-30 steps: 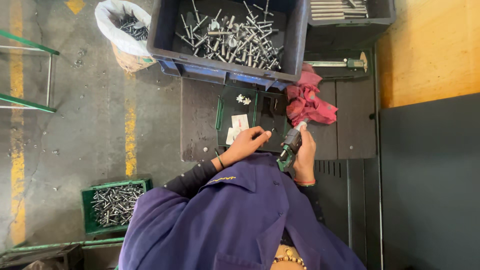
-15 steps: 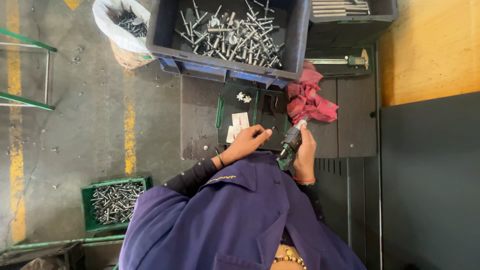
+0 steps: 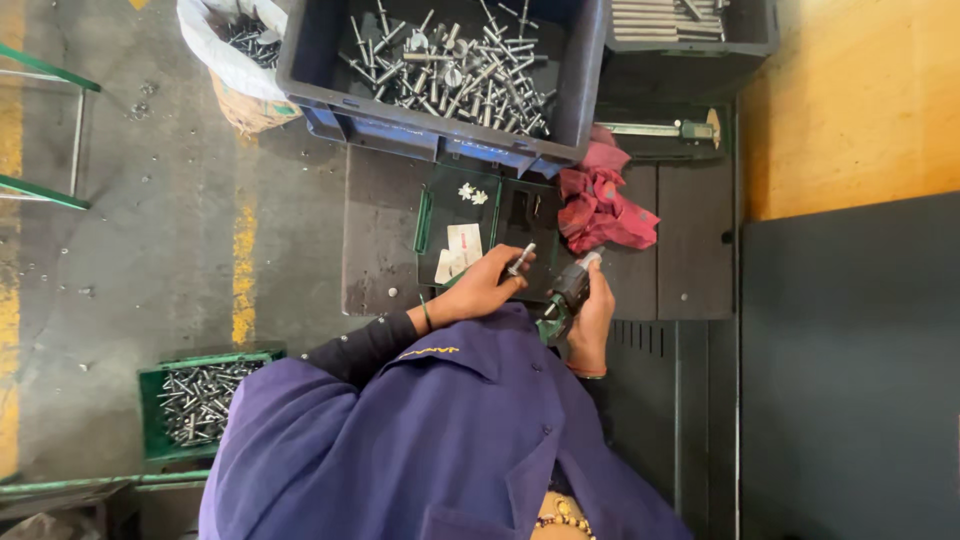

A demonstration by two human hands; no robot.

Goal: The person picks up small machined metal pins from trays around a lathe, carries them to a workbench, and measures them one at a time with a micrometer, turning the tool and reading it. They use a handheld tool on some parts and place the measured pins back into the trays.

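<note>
My left hand (image 3: 483, 288) pinches a short silver bolt (image 3: 521, 259) between its fingertips, just over the near edge of a small open green case (image 3: 440, 215). My right hand (image 3: 592, 312) grips a dark green power tool (image 3: 566, 296), whose nose points up and away toward the bolt. The two hands sit close together above a dark metal work table (image 3: 380, 250). My purple sleeves and shirt fill the lower part of the view.
A large dark bin (image 3: 330, 90) full of silver bolts stands at the table's far edge. A red rag (image 3: 600, 205) lies right of the case. A green crate (image 3: 160, 410) of bolts and a white sack (image 3: 215, 50) stand on the concrete floor to the left.
My left hand has turned so the bolt now sticks up clear of the fingers. The right hand and tool have stayed almost in place.
</note>
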